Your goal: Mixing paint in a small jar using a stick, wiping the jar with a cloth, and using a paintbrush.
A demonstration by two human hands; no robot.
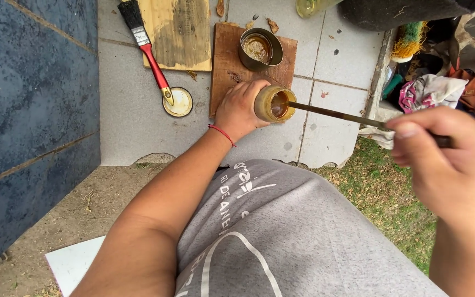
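A: Entry, 1 head view. The left hand (pixel 241 108) is closed around a small jar (pixel 273 103), fingers wrapped about its side, and the jar is held just above the edge of a brown wooden board (pixel 227 60) on the grey paving (pixel 133 121). The right hand (pixel 452 159) is pinched shut on the near end of a long thin stick (pixel 336 114), whose far tip is sunk in the jar's mouth.

B: Risks noted?

A: 2 are judged likely. The jar is tilted toward the camera, so the liquid could be slopped over the rim if the stick is swung hard. The stick is gripped at its far end only, so the tip could be levered against the wall and the jar knocked loose.

B: Appearance of the jar?

A: Round and open; its outside is smeared yellow-brown. A dark amber liquid is seen inside; the level cannot be told.

B: Surroundings?

A: 1 open tin (pixel 259 48) of similar brown liquid is set on the board. A red-handled brush (pixel 148 49) is laid beside a round lid (pixel 178 102).
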